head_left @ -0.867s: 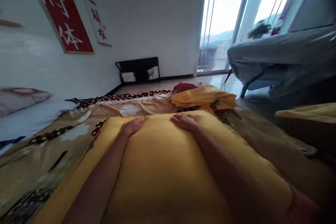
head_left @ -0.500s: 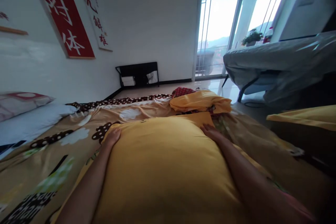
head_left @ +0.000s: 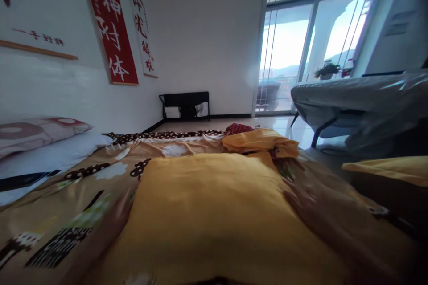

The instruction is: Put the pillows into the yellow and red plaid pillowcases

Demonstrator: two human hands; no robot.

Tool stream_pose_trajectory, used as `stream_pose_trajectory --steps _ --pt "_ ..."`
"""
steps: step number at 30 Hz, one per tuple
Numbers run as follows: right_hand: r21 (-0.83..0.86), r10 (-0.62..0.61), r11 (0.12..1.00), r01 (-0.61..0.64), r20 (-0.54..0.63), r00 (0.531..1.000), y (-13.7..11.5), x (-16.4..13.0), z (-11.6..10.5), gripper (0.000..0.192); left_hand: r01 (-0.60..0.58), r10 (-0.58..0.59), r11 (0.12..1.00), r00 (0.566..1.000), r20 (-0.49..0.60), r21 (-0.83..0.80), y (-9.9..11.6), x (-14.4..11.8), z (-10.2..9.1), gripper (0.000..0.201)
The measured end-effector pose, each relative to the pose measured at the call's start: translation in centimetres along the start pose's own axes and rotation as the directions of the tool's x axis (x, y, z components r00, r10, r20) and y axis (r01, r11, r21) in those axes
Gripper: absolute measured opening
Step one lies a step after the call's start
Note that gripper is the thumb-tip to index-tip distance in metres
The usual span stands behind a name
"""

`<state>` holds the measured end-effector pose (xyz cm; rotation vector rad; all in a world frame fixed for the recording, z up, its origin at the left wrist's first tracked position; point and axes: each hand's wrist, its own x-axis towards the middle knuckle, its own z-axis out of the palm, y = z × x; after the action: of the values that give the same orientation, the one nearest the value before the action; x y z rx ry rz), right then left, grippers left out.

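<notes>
A plump yellow pillow (head_left: 207, 205) lies on the bed right in front of me. My left hand (head_left: 121, 209), blurred by motion, is at the pillow's left side with its fingers stretched out. On the opposite side, my right hand (head_left: 301, 198) is next to the pillow's right edge, its fingers apart and smeared. Neither hand grips anything. Whether the palms touch the pillow's sides I cannot tell. A crumpled yellow cloth (head_left: 259, 140) lies beyond the pillow's far right corner.
The patterned bedspread (head_left: 83, 240) spreads beneath everything. At left are a white pillow (head_left: 72, 149), a patterned pillow (head_left: 43, 132) and a dark flat object (head_left: 25, 181). A yellow item (head_left: 394, 168) juts in at right, near a plastic-covered table (head_left: 361, 95). A low black rack (head_left: 187, 100) stands by the wall.
Both hands have left the pillow's far corners and come back toward me, spreading outward along its sides. The view has tilted up and turned slightly left.
</notes>
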<state>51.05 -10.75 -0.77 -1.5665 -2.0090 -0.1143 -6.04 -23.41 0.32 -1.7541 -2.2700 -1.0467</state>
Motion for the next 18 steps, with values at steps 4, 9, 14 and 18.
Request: stream_pose_trajectory --steps 4,9,14,18 --pt "0.05 -0.217 0.974 0.22 -0.055 0.975 -7.2 2.0 -3.9 0.063 -0.346 0.346 0.938 0.925 0.159 -0.03 10.2 0.1 -3.2 0.056" --pt "0.104 -0.451 0.892 0.441 0.118 0.885 -14.0 3.1 -3.6 0.056 -0.59 0.555 0.808 0.752 0.357 -0.013 20.5 0.2 -1.0 0.052" --pt "0.106 -0.293 0.955 0.278 0.182 0.938 -7.6 -2.1 0.8 0.056 -0.47 0.414 0.872 0.857 0.309 0.135 12.3 -2.6 2.7 0.052" --pt "0.065 -0.139 0.989 0.129 0.186 0.973 -0.4 -8.4 1.4 0.06 -0.178 0.168 0.97 0.983 0.072 0.165 0.9 -6.5 1.5 0.059"
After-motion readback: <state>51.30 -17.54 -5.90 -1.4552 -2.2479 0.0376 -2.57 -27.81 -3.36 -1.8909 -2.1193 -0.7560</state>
